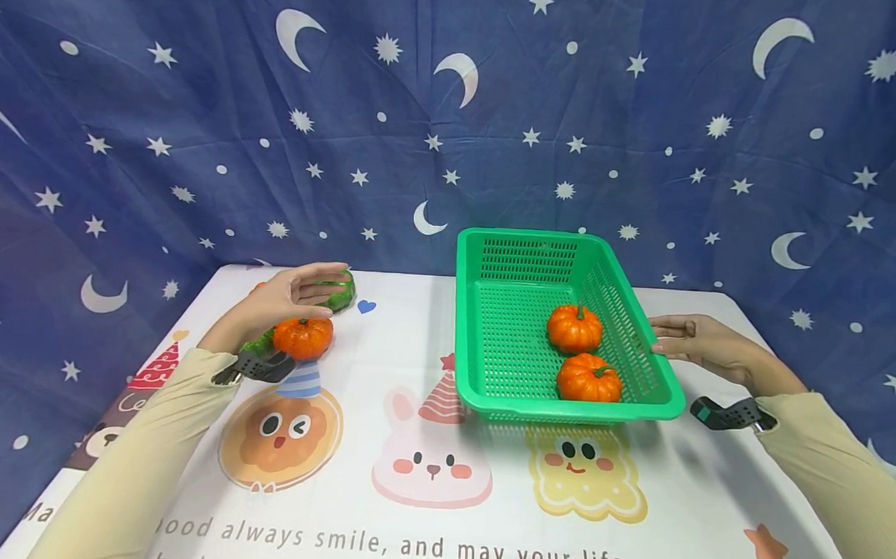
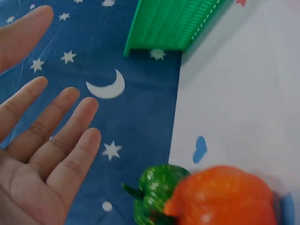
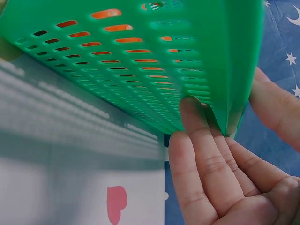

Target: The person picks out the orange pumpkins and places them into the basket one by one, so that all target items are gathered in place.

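In the head view, a green plastic basket [image 1: 518, 403] stands right of the middle with two small orange pumpkins [image 1: 575, 328] inside. At its right side, my right hand [image 1: 704, 345] holds the rim. The right wrist view shows the fingers [image 3: 211, 164] under the rim against the slotted wall, the thumb on the rim's other side. My left hand [image 1: 278, 301] hovers with spread fingers over a group at the left. An orange pumpkin [image 1: 304, 338] and a green pumpkin-like vegetable [image 1: 340, 291] show there. The hand partly hides more orange and green. It holds nothing.
A white printed cloth [image 1: 392, 352] with cartoon figures covers the table. Behind it hangs a dark blue curtain [image 1: 384, 193] with moons and stars, close to the table's back edge. Dark straps [image 1: 264, 365] circle both wrists.
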Tool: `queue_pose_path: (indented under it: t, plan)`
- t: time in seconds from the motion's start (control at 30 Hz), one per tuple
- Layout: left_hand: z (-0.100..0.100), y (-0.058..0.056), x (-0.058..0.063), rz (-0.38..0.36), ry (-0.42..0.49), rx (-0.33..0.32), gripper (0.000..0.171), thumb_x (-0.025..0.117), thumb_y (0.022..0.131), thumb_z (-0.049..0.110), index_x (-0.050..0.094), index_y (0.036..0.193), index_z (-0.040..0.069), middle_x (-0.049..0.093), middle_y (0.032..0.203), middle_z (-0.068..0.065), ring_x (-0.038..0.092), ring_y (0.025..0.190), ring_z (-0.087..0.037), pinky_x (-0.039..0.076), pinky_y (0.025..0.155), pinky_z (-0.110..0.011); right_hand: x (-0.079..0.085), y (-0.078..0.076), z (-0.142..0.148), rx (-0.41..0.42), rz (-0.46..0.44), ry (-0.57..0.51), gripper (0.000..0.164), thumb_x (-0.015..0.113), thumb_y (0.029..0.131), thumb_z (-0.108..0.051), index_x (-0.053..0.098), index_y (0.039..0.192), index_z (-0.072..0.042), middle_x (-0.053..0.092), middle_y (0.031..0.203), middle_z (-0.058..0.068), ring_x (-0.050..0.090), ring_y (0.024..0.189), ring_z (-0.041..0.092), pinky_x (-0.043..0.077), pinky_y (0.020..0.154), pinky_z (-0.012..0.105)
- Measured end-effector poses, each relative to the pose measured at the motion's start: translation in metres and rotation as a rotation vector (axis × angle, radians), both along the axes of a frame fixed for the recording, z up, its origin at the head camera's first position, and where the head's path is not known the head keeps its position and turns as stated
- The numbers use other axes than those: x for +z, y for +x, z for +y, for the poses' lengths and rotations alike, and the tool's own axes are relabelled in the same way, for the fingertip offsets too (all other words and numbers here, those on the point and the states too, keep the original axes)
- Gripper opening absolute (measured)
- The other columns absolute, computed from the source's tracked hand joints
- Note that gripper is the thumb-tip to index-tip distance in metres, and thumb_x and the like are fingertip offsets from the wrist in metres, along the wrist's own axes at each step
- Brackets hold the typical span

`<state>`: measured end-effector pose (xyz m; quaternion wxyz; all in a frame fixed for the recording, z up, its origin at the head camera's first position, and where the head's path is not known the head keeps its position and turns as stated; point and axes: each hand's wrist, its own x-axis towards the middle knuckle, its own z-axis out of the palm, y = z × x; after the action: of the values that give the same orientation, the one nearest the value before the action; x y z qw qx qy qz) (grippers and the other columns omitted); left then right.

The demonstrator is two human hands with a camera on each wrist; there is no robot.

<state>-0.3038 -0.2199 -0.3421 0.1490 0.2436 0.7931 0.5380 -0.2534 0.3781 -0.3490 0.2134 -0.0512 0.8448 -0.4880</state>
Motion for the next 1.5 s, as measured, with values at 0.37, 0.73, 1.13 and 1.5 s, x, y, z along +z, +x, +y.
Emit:
queue_pose_path:
  t: [0.37,0.73,1.13,1.5]
  plan:
    - [-0.023,0.008,-0.024,0.086,0.079,0.115,0.065,0.065,0.087,0.005,0.032,0.143,-0.001,0.051,0.126,0.012,0.053,0.111,0.008,0.045,0.095,-0.012,0.001,0.001,-0.003,-0.011,-0.003,0.013,0.072,0.060,0.091,-0.013,0.019,0.144,0.013,0.034,0.145,0.029,0.055,0.096,-0.014,0.051,0.088,0.017]
    - [-0.032,0.014,-0.039,0.101,0.032,0.241,0.068,0.066,0.086,0.006,0.031,0.143,-0.003,0.051,0.132,-0.002,0.049,0.113,0.009,0.039,0.104,-0.017,0.001,-0.001,-0.003,-0.007,-0.008,0.015,0.073,0.059,0.092,-0.015,0.017,0.144,0.013,0.023,0.148,0.035,0.054,0.096,-0.015,0.051,0.089,0.017]
    - [-0.034,0.017,-0.049,0.063,-0.046,0.286,0.071,0.064,0.087,0.004,0.026,0.146,-0.002,0.031,0.149,-0.025,0.027,0.139,-0.038,0.024,0.114,-0.044,0.002,0.000,-0.003,-0.008,-0.006,-0.003,0.072,0.060,0.091,-0.013,0.018,0.144,0.013,0.044,0.140,0.015,0.056,0.097,-0.012,0.051,0.087,0.016]
    - [-0.035,0.018,-0.054,0.076,-0.064,0.310,0.070,0.065,0.086,0.002,0.028,0.146,0.000,0.034,0.147,-0.026,0.027,0.139,-0.039,0.019,0.115,-0.051,0.002,0.000,-0.002,-0.003,-0.005,-0.016,0.072,0.060,0.091,-0.012,0.019,0.144,0.013,0.054,0.121,-0.009,0.056,0.097,-0.012,0.051,0.087,0.017]
